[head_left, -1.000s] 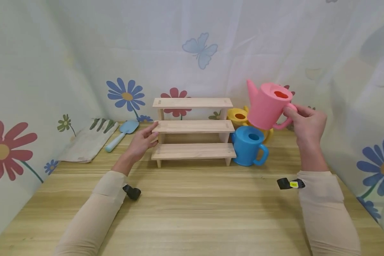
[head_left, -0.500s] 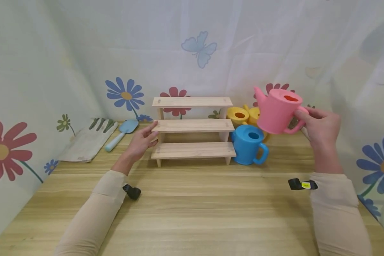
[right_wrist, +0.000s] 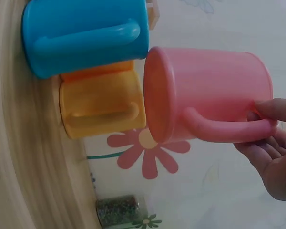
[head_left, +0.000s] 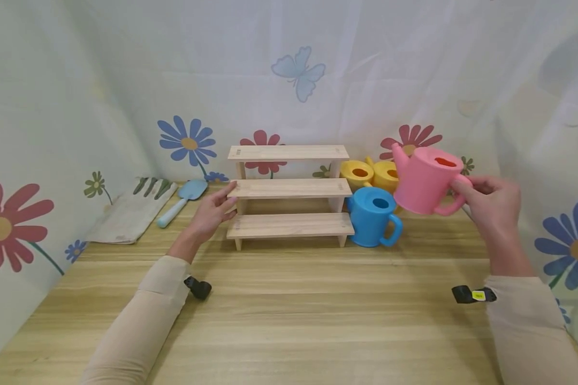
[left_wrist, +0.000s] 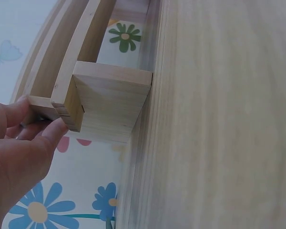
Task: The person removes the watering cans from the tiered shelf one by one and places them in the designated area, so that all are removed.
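Observation:
A three-tier wooden step shelf (head_left: pixel 291 188) stands at the back middle of the table. My left hand (head_left: pixel 208 218) grips the left end of its middle tier, with thumb and fingers about the wood in the left wrist view. At the right, my right hand (head_left: pixel 493 206) holds a pink watering can (head_left: pixel 425 184) by its handle, raised off the table with the spout to the left. A blue watering can (head_left: pixel 368 220) stands against the shelf's right side. Behind it are two yellow watering cans (head_left: pixel 354 171), partly hidden by the blue and pink ones.
At the back left a light blue trowel (head_left: pixel 183 202) lies beside pale gardening gloves (head_left: pixel 132 211). In the right wrist view, a clear jar with dark contents (right_wrist: pixel 118 212) stands near the flowered curtain (right_wrist: pixel 219 186). Curtain walls border the wooden table (head_left: pixel 289 310).
The pink watering can has moved right and down with my right hand, uncovering more of the yellow cans. My left hand has stayed on the shelf.

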`<action>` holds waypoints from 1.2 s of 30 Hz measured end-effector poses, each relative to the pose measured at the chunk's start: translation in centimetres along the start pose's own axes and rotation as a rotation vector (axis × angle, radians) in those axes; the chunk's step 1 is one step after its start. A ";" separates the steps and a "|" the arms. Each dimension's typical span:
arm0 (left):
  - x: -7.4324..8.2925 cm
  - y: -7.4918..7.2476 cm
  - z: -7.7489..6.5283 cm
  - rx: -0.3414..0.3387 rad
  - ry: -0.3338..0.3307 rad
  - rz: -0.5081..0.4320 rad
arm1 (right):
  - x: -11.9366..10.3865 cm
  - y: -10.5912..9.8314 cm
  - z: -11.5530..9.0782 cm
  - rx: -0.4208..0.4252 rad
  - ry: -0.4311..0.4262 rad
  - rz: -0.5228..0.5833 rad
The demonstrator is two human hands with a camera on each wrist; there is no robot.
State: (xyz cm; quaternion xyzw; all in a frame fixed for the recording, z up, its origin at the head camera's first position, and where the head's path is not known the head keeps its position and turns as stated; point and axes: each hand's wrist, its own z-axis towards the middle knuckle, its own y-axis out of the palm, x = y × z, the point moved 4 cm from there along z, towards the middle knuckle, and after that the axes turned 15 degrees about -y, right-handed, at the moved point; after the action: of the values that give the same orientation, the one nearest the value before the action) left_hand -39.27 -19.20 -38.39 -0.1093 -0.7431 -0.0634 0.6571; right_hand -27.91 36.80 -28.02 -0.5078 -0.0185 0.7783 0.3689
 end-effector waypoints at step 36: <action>0.0 0.1 -0.2 -0.023 0.015 0.023 | 7.9 3.2 -0.6 -0.393 -0.070 -0.006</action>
State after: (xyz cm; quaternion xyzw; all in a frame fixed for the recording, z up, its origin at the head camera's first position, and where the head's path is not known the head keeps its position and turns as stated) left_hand -39.06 -19.10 -38.38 -0.1248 -0.7359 -0.0652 0.6622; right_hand -30.89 38.97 -35.75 -0.5428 -0.1845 0.7756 0.2641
